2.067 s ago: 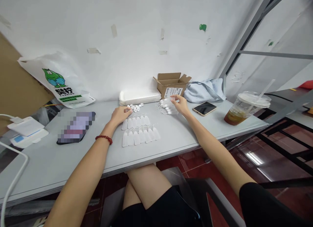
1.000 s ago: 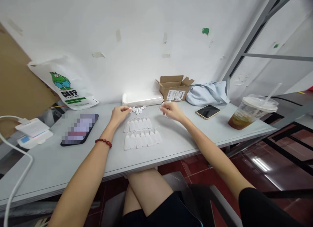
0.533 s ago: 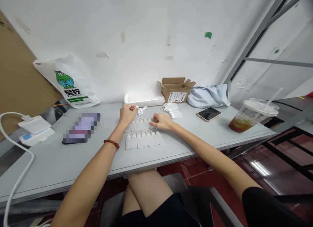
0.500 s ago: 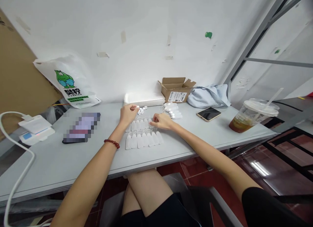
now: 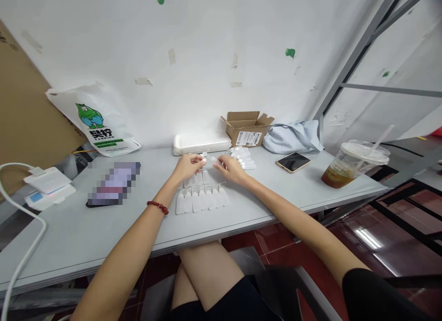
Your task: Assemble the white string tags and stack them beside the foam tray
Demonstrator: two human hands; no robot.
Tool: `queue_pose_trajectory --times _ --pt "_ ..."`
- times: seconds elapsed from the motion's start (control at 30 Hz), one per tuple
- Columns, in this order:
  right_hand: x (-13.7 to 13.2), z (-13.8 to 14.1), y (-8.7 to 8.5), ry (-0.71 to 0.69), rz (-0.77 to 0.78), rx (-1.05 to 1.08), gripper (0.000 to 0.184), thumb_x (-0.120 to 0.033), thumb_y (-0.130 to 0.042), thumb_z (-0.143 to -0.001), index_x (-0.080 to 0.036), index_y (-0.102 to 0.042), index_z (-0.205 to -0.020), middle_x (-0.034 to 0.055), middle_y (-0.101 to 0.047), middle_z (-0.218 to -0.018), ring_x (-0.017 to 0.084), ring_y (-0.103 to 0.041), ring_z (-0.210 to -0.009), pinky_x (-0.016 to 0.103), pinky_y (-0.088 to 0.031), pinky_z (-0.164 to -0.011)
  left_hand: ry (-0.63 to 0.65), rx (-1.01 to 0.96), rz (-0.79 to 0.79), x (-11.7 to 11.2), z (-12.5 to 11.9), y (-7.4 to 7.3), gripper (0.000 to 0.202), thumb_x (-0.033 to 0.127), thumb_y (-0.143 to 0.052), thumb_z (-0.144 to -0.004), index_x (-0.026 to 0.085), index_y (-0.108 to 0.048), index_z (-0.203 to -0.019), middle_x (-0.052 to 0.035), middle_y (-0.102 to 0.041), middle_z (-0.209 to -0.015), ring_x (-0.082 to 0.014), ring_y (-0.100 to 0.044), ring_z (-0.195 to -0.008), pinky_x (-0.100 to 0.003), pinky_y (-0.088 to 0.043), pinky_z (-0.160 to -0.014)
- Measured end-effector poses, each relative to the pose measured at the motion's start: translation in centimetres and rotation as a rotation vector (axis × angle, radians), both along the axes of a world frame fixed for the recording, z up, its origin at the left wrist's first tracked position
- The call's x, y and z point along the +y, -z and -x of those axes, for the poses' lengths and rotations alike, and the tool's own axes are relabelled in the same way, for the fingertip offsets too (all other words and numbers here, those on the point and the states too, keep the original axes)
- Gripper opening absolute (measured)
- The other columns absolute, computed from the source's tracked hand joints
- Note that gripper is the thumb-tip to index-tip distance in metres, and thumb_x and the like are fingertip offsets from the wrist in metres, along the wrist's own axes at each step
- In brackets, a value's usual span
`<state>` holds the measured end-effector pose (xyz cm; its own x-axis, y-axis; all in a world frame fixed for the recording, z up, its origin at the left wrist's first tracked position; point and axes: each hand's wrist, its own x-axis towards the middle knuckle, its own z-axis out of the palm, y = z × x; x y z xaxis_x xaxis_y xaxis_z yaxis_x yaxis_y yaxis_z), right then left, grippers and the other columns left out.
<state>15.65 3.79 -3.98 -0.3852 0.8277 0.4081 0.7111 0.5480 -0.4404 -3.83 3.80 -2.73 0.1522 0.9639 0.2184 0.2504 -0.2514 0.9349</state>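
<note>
My left hand (image 5: 189,168) is closed in a pinch on a small round white piece (image 5: 204,155) that looks like a cap. Right beside it, my right hand (image 5: 232,169) pinches a small translucent white pouch-shaped piece (image 5: 211,160), its narrow end turned toward the cap. Below the hands lies a row of several similar pieces (image 5: 202,200) with thin loops at their tops. A second row (image 5: 196,179) sits behind it, partly covered by my left hand. More such pieces (image 5: 246,159) with white tops are grouped beyond my right hand.
Behind the hands are a white stack (image 5: 202,143) and an open cardboard box (image 5: 247,130), with a light blue cloth bag (image 5: 293,136) beside it. A phone (image 5: 293,162) and a drink cup (image 5: 341,166) stand right. A blurred device (image 5: 113,185) and a white plastic bag (image 5: 100,123) are left.
My right hand has lifted a pouch-shaped piece from the back row and moved it up. My left hand has come right with the cap from the small white pile, so both hands are close together.
</note>
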Motion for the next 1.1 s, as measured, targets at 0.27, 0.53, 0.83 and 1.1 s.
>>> queue_pose_trajectory --times 0.27,0.53,0.83,1.1 --pt "-0.2 -0.1 -0.4 -0.148 -0.008 0.157 0.023 -0.030 -0.045 -0.091 -0.014 -0.061 -0.086 0.0051 -0.061 -0.077 0.015 -0.050 -0.071 0.026 -0.037 -0.068 0.102 -0.102 0.029 -0.7 -0.2 -1.1 0.037 0.044 -0.075 -0.061 0.013 -0.069 -0.080 -0.0066 -0.067 -0.088 -0.0124 -0.054 -0.066 -0.029 -0.051 -0.059" --pt "-0.5 -0.3 -1.1 -0.180 0.175 0.254 0.030 -0.030 -0.041 -0.092 -0.012 -0.065 -0.099 0.0047 -0.065 -0.081 0.014 -0.055 -0.074 0.025 -0.038 -0.070 0.140 0.007 -0.002 -1.0 -0.3 -1.3 0.036 0.046 -0.073 -0.065 0.013 -0.069 -0.079 -0.0057 -0.066 -0.079 -0.0141 -0.056 -0.067 -0.030 -0.051 -0.061" --pt "-0.6 -0.5 -1.0 -0.121 0.336 0.513 0.038 -0.050 -0.041 -0.089 -0.015 -0.054 -0.097 -0.0032 -0.047 -0.060 0.012 -0.050 -0.061 0.022 -0.035 -0.054 0.166 0.002 -0.035 -1.5 -1.1 -1.4 0.031 0.041 -0.074 -0.063 0.014 -0.070 -0.078 -0.0043 -0.065 -0.074 -0.0158 -0.058 -0.068 -0.031 -0.054 -0.062" --pt "-0.5 -0.3 -1.2 -0.148 0.455 0.668 0.041 -0.059 -0.046 -0.085 -0.018 -0.049 -0.092 -0.0072 -0.037 -0.054 0.009 -0.042 -0.051 0.019 -0.026 -0.045 0.117 -0.072 0.030 -1.8 -1.7 -1.5 0.039 0.052 -0.071 -0.067 0.014 -0.069 -0.075 -0.0055 -0.065 -0.077 -0.0153 -0.059 -0.067 -0.032 -0.055 -0.064"
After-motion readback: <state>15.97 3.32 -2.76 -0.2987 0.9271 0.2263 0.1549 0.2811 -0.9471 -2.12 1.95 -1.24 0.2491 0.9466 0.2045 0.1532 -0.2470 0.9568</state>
